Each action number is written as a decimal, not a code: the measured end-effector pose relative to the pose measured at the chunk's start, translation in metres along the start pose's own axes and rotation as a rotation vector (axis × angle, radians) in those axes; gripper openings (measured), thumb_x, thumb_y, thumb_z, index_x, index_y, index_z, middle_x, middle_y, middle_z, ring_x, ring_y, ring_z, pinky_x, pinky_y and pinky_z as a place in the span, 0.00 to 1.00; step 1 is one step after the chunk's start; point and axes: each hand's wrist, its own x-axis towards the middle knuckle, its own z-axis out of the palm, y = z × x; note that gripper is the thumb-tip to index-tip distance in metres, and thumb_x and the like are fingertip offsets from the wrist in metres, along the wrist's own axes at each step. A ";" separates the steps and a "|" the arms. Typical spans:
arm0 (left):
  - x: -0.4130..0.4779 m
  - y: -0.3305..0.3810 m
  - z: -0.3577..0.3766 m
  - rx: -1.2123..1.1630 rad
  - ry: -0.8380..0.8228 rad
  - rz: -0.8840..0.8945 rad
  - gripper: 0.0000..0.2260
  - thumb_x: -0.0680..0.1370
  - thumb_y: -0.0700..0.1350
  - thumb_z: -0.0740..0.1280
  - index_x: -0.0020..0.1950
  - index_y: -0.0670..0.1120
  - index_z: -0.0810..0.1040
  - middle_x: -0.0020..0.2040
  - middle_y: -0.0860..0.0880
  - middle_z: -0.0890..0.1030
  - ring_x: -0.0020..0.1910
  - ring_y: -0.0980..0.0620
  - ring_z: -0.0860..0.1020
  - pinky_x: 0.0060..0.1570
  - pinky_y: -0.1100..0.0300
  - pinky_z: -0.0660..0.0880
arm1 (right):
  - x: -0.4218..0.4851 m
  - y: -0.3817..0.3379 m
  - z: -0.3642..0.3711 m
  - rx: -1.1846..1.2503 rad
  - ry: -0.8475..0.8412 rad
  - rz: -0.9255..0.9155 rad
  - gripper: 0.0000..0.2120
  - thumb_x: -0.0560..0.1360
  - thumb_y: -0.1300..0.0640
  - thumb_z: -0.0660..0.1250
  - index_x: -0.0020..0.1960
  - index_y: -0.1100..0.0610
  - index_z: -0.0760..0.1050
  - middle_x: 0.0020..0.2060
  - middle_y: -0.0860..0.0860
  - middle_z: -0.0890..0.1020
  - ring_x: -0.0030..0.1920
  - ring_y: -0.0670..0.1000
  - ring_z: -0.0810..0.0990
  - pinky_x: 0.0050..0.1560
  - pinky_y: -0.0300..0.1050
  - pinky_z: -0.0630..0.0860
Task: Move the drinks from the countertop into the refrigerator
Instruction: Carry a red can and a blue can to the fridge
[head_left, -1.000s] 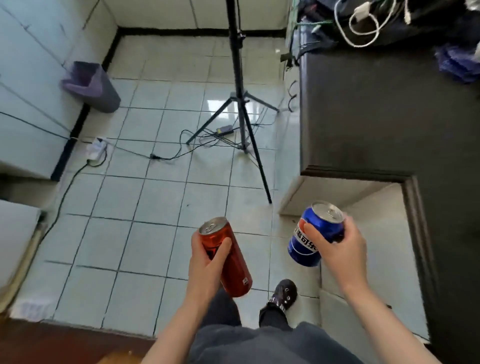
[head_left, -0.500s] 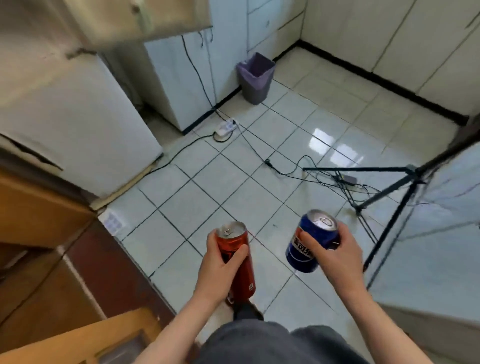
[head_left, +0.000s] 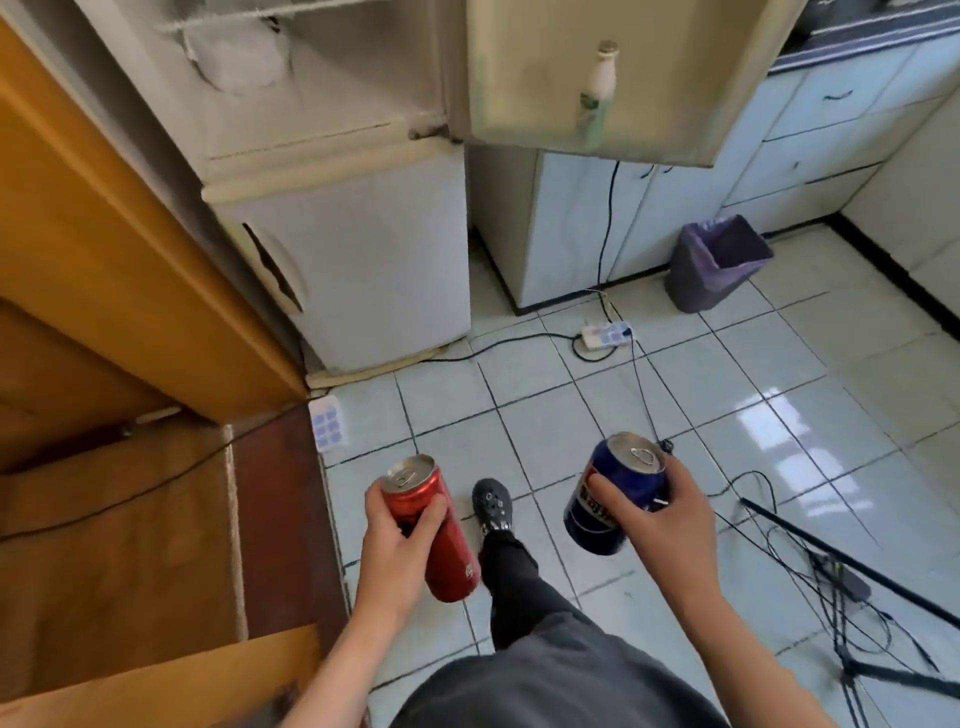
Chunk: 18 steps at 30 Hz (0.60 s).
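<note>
White and blurred, the refrigerator's (head_left: 363, 249) open upper compartment is cut off by the top of my view, and I can't make out its shelves. My left hand (head_left: 400, 545) wraps the slim red can (head_left: 436, 519). My right hand (head_left: 660, 525) curls round the blue Pepsi can (head_left: 608, 519), its thumb covering part of the label. Both cans hang above the tiled floor (head_left: 779, 364), well short of the fridge. A power strip (head_left: 605, 334) and cables lie between. The open door (head_left: 519, 78) holds one pale bottle (head_left: 597, 88). A purple-lined bin (head_left: 717, 265) stands by the cabinets (head_left: 805, 130).

red can (head_left: 445, 535), blue can (head_left: 608, 499), purple bin (head_left: 717, 262), white refrigerator (head_left: 363, 260)
</note>
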 end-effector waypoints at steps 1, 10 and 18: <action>0.020 0.010 -0.003 -0.014 0.017 0.009 0.20 0.76 0.44 0.68 0.63 0.54 0.64 0.53 0.58 0.75 0.51 0.63 0.74 0.48 0.66 0.69 | 0.022 -0.008 0.015 -0.001 -0.031 -0.023 0.20 0.59 0.42 0.77 0.46 0.37 0.72 0.42 0.37 0.80 0.44 0.35 0.78 0.40 0.35 0.73; 0.189 0.126 -0.032 -0.128 0.244 0.140 0.16 0.75 0.47 0.68 0.55 0.63 0.67 0.52 0.60 0.75 0.48 0.67 0.76 0.47 0.68 0.69 | 0.211 -0.143 0.136 0.092 -0.220 -0.227 0.26 0.56 0.34 0.73 0.51 0.38 0.72 0.44 0.36 0.80 0.46 0.36 0.78 0.42 0.33 0.73; 0.283 0.166 -0.058 -0.233 0.417 0.147 0.20 0.71 0.53 0.68 0.59 0.62 0.65 0.53 0.60 0.75 0.48 0.71 0.77 0.43 0.72 0.72 | 0.300 -0.211 0.231 0.081 -0.370 -0.304 0.21 0.59 0.41 0.76 0.48 0.34 0.71 0.44 0.30 0.79 0.46 0.33 0.77 0.37 0.28 0.73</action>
